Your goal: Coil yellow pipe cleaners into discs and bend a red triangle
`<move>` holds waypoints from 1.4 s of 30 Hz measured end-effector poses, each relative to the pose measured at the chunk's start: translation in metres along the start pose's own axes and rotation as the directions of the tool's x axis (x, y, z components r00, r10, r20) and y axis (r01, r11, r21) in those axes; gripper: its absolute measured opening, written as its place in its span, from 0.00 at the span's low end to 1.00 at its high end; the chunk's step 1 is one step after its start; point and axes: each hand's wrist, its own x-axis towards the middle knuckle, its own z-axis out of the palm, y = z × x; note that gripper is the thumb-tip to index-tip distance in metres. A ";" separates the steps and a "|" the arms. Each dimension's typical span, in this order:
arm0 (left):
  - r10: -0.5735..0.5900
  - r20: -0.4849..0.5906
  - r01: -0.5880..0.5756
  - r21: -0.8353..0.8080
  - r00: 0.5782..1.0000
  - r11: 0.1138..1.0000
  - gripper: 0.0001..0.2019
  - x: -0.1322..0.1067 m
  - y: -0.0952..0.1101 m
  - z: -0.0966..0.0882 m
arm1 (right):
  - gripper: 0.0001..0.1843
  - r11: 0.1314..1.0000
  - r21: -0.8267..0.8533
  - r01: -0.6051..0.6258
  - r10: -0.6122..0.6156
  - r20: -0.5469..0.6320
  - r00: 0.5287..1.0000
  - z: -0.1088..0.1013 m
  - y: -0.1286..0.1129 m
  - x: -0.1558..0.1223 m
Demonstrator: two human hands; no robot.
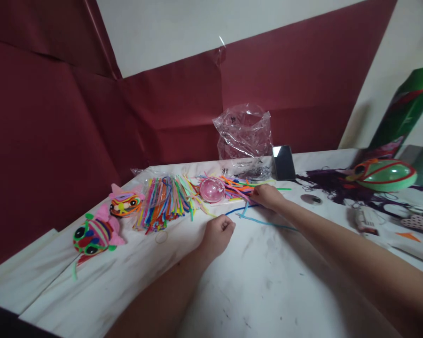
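My left hand (218,232) rests on the white table (261,281) curled into a loose fist; a thin yellow strand seems to run from it. My right hand (266,195) reaches forward with its fingers pinched on the loose multicoloured pipe cleaners (238,187) beside a pink half-sphere (212,189). A blue pipe cleaner (239,210) and a light blue one (268,222) lie on the table between my hands. A bundle of coloured pipe cleaners (164,202) lies left of the pink half-sphere.
Two striped pipe-cleaner fish (93,233) (125,203) sit at the table's left. A crumpled clear plastic bag (245,136) and a dark phone (284,162) stand at the back. A green-and-red dome (386,173), purple strands (333,185) and a green bag (407,108) are at the right.
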 end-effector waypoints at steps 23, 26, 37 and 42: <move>0.004 0.007 -0.004 -0.019 1.000 1.000 0.07 0.000 0.001 0.001 | 0.12 0.996 0.047 0.076 -0.072 -0.078 0.994 0.001 0.021 0.014; 0.007 0.011 -0.007 -0.018 1.000 1.000 0.07 -0.001 0.002 0.001 | 0.12 0.987 0.052 0.153 -0.149 -0.075 0.986 -0.008 0.027 0.014; 0.051 0.010 -0.052 0.052 0.999 0.997 0.08 -0.001 -0.002 0.000 | 0.14 0.975 0.053 0.216 -0.215 -0.030 0.976 -0.006 0.023 0.013; 0.111 -0.044 -0.103 0.152 0.993 0.983 0.05 -0.007 -0.001 0.000 | 0.13 0.987 0.043 0.154 -0.154 -0.015 0.988 0.003 0.020 0.008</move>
